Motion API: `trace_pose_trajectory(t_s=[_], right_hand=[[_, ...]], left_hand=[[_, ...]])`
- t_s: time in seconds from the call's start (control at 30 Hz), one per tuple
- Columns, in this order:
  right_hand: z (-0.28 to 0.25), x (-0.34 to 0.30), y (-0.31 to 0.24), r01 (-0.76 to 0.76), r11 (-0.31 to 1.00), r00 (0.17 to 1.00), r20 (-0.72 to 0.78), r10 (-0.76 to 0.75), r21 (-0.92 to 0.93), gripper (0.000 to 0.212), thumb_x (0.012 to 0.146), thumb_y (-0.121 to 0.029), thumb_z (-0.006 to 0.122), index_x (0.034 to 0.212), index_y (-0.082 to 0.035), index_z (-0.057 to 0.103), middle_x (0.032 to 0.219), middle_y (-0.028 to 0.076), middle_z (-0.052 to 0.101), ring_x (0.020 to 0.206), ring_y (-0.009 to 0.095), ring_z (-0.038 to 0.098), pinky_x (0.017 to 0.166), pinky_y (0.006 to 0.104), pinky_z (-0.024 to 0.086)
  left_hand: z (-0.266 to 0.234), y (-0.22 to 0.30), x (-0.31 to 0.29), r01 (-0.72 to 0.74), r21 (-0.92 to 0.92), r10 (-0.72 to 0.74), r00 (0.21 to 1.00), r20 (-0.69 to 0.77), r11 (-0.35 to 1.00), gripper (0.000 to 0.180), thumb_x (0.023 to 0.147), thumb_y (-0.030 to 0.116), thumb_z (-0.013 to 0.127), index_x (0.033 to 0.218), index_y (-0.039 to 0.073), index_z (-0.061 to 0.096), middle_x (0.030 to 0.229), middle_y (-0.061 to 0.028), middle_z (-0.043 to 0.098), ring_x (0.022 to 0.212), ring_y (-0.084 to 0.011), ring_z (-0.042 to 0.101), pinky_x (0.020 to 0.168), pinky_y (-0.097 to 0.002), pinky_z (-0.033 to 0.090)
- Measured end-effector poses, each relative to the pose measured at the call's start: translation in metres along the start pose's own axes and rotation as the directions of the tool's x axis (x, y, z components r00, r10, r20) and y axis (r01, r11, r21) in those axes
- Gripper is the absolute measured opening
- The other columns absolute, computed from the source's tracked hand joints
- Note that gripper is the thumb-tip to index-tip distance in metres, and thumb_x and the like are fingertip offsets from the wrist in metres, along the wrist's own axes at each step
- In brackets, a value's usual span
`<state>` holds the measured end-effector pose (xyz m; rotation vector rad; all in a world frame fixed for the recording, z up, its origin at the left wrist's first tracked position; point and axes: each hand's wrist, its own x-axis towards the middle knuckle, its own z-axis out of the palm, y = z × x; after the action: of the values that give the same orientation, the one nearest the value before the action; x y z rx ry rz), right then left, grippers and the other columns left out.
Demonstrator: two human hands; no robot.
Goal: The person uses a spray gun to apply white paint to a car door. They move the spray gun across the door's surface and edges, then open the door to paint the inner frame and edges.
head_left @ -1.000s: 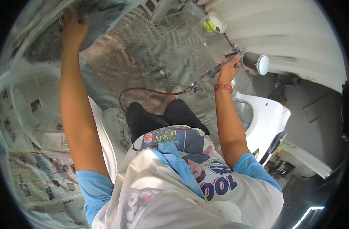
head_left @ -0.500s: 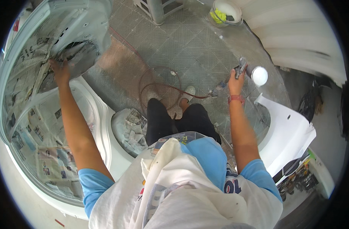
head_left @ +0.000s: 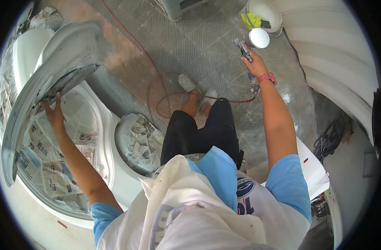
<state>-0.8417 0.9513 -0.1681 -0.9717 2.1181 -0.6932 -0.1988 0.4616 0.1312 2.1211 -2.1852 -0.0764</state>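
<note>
My right hand (head_left: 254, 62) is closed around a spray gun (head_left: 243, 50), held out over the floor to the front right. The gun carries a white round cup (head_left: 258, 38), and a red hose (head_left: 207, 96) runs up to it from the floor. At the left, my left hand (head_left: 53, 113) is hooked onto the inner side of a pale car door (head_left: 67, 39), thumb and fingers apart, some fingertips hidden against it. The door stands ajar over a body opening masked with newspaper (head_left: 59, 175).
A white bucket (head_left: 274, 18) with a yellow-green cloth stands at the far right. A pale plastic stool (head_left: 174, 12) is at the back. Behind my right arm leans a white panel (head_left: 311, 171). A covered wheel (head_left: 138, 143) is beside my legs. A pale sheet (head_left: 328, 46) hangs at the right.
The car door has swung toward the car body, with my left hand on it. My right hand has carried the spray gun farther forward, close to the bucket. My feet have shifted.
</note>
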Motion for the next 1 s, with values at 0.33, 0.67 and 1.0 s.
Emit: trace_pose_trajectory(t_s=[0.33,0.67,1.0], right_hand=[[0.098,0.164,0.159,-0.005,1.000,0.986,0.165,0.000,0.028,0.072,0.096,-0.024,0.069,0.163,-0.039,0.047,0.137,0.021,0.071,0.122,0.044,0.069,0.107,0.0481,0.055],[0.183,0.306,0.324,-0.340,0.908,0.919,0.120,0.377,-0.244,0.064,0.096,-0.040,0.073,0.150,-0.006,0.064,0.143,0.025,0.068,0.134,0.042,0.064,0.116,0.0457,0.049],[0.217,0.371,0.466,-0.462,0.837,0.855,0.102,0.508,-0.294,0.066,0.099,-0.042,0.066,0.153,-0.004,0.059,0.154,0.026,0.060,0.145,0.043,0.055,0.119,0.0455,0.043]], left_hand=[[-0.030,-0.008,0.018,0.043,0.234,-0.050,0.998,0.027,0.971,0.103,0.101,0.054,0.073,0.168,-0.007,0.025,0.176,-0.0273,0.026,0.163,-0.0347,0.029,0.132,-0.0432,0.024],[-0.078,-0.008,0.043,0.290,0.135,-0.312,0.931,0.189,0.947,0.083,0.113,0.029,0.054,0.172,-0.005,0.005,0.178,-0.0253,0.019,0.163,-0.0309,0.031,0.134,-0.0445,0.021],[-0.102,0.015,0.070,-0.170,0.709,-0.073,0.952,0.299,0.685,0.069,0.119,0.031,0.036,0.173,0.000,0.005,0.181,-0.0178,0.015,0.163,-0.0307,0.030,0.134,-0.0472,0.030]])
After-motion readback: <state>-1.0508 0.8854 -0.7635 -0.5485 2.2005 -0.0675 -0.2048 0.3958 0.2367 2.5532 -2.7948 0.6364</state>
